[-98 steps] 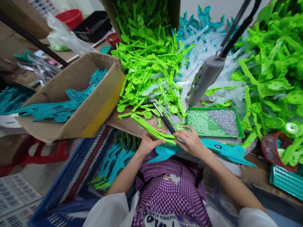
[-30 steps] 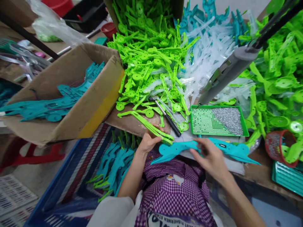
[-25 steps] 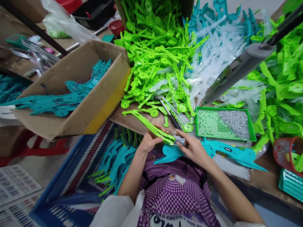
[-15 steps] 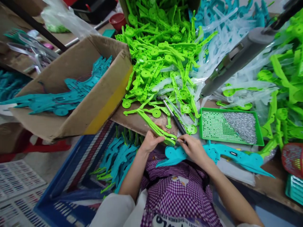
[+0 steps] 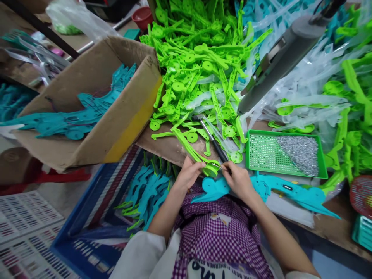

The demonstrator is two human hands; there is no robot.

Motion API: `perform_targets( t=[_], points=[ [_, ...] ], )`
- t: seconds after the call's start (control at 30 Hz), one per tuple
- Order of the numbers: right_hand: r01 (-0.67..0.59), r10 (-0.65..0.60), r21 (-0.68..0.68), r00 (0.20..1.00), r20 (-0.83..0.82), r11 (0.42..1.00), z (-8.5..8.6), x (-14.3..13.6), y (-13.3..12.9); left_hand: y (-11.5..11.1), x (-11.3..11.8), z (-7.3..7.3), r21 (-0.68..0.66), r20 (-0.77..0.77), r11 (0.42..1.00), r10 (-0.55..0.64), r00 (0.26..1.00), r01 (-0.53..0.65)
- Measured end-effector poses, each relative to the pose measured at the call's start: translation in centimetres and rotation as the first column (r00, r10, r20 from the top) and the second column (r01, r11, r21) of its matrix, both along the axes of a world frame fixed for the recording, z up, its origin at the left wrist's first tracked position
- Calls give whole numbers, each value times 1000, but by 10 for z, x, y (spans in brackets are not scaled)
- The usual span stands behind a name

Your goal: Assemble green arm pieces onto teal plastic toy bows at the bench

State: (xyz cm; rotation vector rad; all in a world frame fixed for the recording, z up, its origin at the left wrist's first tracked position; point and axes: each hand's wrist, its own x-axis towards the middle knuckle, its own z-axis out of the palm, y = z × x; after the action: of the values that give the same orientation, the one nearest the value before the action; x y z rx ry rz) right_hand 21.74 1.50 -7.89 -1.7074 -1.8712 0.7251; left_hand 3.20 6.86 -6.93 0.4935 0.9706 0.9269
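My left hand [image 5: 189,173] is closed around the rounded end of a long bright-green plastic arm [image 5: 211,169], thumb on top; its thin far end slants up toward the pile. Close beside it, my right hand [image 5: 238,179] is closed around a slim tool with a thin metal tip [image 5: 217,166], which touches the disc end of the green arm. The fingers hide most of that tool, so its exact kind does not show. A blue-green plastic part [image 5: 271,186] lies on the table edge under and right of my right hand.
Green arms [image 5: 200,69] lie heaped ahead, with a black-handled hammer [image 5: 213,141] before them. A green tray [image 5: 261,153] holds small metal pins. A grey power driver [image 5: 279,66] hangs at right. A cardboard box [image 5: 128,104] and blue crate [image 5: 78,209], both with blue-green parts, stand left.
The green arm has turned in my left hand, so its disc end now shows more toward me. The tool tip has stayed against it, and the view has shifted slightly.
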Motion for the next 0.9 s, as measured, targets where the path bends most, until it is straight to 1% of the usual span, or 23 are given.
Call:
perform_targets(
  t=[0.1,0.2,0.27,0.37,0.5,0.6,0.73,0.9],
  points=[
    [13,-16,-44,997,-74,999,1,1,2,1,-1,-2,-9,-28,999,-37,999,37],
    [-45,42,-16,988,-146,999,3,2,3,1,-4,-3,19,-9,998,-62,998,62],
    [-67,67,2,983,-170,998,5,2,2,1,-6,-4,24,4,997,-76,997,76],
    [-60,58,-5,978,-202,998,6,3,2,1,-6,-5,22,21,995,-96,995,95],
    [-78,73,-10,969,-234,997,6,5,3,3,-8,-8,70,18,987,-149,989,148],
    [-91,87,-3,967,-238,996,4,6,2,5,-9,-8,97,3,979,-179,984,178],
    [-87,82,-12,966,-244,996,4,7,2,5,-8,-6,122,-30,979,-159,987,161],
    [-84,78,-13,961,-267,996,7,7,2,2,-6,-12,231,-110,957,-155,982,177]
  ],
)
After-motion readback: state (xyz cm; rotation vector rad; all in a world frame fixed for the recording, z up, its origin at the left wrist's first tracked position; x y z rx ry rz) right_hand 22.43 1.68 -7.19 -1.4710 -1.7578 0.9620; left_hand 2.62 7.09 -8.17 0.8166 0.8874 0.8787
